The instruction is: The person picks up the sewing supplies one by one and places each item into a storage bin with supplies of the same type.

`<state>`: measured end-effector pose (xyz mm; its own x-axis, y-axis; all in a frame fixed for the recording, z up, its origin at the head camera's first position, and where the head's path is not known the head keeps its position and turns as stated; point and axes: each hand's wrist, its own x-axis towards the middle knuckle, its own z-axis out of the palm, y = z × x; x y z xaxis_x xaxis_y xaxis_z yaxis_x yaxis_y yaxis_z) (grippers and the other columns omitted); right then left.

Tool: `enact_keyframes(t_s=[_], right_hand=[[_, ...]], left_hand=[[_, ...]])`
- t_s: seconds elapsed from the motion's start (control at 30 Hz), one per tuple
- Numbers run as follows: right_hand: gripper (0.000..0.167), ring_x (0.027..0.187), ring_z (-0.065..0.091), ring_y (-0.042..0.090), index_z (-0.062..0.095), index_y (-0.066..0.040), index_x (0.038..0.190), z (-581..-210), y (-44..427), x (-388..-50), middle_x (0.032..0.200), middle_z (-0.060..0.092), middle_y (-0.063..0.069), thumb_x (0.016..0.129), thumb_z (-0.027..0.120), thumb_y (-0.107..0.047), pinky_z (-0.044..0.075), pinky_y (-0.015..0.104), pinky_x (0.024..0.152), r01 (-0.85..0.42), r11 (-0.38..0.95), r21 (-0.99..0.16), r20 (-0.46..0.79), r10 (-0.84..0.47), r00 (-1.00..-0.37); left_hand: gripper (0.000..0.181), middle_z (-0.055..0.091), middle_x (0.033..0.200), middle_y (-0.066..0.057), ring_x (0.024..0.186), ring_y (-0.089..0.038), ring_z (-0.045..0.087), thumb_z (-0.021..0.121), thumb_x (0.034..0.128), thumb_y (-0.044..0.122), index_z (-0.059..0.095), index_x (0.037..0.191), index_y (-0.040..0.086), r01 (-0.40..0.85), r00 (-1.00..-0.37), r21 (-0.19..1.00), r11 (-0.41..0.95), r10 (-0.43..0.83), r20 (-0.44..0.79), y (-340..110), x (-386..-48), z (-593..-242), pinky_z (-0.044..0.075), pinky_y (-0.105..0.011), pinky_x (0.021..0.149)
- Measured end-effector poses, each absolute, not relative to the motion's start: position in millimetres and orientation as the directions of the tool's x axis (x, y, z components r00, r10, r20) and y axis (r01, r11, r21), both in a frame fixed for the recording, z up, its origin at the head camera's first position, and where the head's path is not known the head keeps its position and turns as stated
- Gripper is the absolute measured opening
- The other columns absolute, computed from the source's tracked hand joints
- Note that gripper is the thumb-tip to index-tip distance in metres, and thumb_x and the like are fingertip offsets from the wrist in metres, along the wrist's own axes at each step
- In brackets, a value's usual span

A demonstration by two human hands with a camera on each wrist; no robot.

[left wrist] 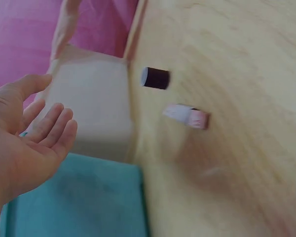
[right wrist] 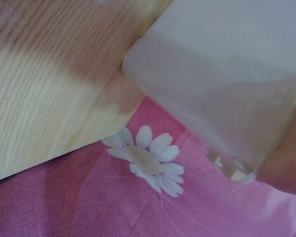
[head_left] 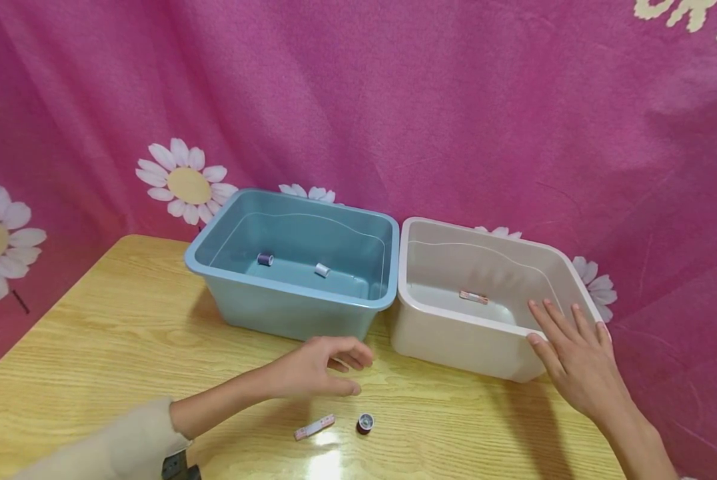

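Firstly, at left on a wooden table (head_left: 154, 347), a blue bin (head_left: 274, 310) contains a purple spool (head_left: 265, 259) and a white spool (head_left: 322, 270). Next come a slim pink-and-white packet (head_left: 314, 427), the left hand (head_left: 325, 368) above it, empty and loosely bent, and a dark spool (head_left: 365, 424), upright. Lastly, a beige bin (head_left: 460, 340) contains a similar packet (head_left: 474, 297); the right hand (head_left: 580, 367), fingers extended, rests at its rim, grasping nothing.

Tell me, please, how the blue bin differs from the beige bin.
The blue bin holds a purple spool and a white spool; the beige bin holds one pink-and-white piece. The right hand is at the beige bin's rim, while no hand is at the blue bin's. Both bins are open-topped and stand side by side on the table.
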<state>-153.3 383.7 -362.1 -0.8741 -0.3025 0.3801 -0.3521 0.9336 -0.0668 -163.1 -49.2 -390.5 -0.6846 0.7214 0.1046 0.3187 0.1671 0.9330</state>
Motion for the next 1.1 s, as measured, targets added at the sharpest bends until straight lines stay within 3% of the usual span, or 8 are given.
enact_keyframes(t_s=[0.17, 0.4, 1.1], right_hand=[[0.055, 0.142, 0.018, 0.053, 0.031, -0.023, 0.158, -361.7, 383.0, -153.9, 0.154, 0.038, 0.020, 0.106, 0.048, -0.029, 0.003, 0.073, 0.109, -0.355, 0.932, -0.068, 0.386, -0.304, -0.871], [0.056, 0.142, 0.020, 0.053, 0.031, -0.024, 0.158, -363.3, 383.2, -153.2, 0.154, 0.039, 0.020, 0.106, 0.049, -0.029, 0.003, 0.072, 0.109, -0.361, 0.930, -0.065, 0.396, -0.308, -0.865], [0.055, 0.143, 0.017, 0.052, 0.032, -0.023, 0.158, -362.7, 381.9, -153.1, 0.155, 0.037, 0.018, 0.106, 0.049, -0.029, -0.002, 0.069, 0.111, -0.355, 0.931, -0.078, 0.399, -0.297, -0.867]], left_hand=[[0.038, 0.065, 0.120, 0.001, 0.114, -0.016, 0.060, 0.076, 0.0886, 0.010, 0.063, 0.124, 0.009, 0.317, -0.704, 0.921, 0.224, 0.707, 0.071, -44.9, -160.2, -406.5, 0.048, -0.030, 0.097], [0.040, 0.064, 0.126, -0.008, 0.116, -0.013, 0.058, 0.076, 0.0896, 0.013, 0.062, 0.126, 0.007, 0.340, -0.703, 0.898, 0.279, 0.710, 0.046, -42.7, -157.1, -426.1, 0.047, -0.030, 0.098], [0.042, 0.065, 0.122, -0.005, 0.115, -0.014, 0.061, 0.079, 0.0874, 0.014, 0.062, 0.125, 0.005, 0.247, -0.681, 0.939, 0.241, 0.732, -0.009, -38.2, -154.0, -458.0, 0.046, -0.026, 0.098]])
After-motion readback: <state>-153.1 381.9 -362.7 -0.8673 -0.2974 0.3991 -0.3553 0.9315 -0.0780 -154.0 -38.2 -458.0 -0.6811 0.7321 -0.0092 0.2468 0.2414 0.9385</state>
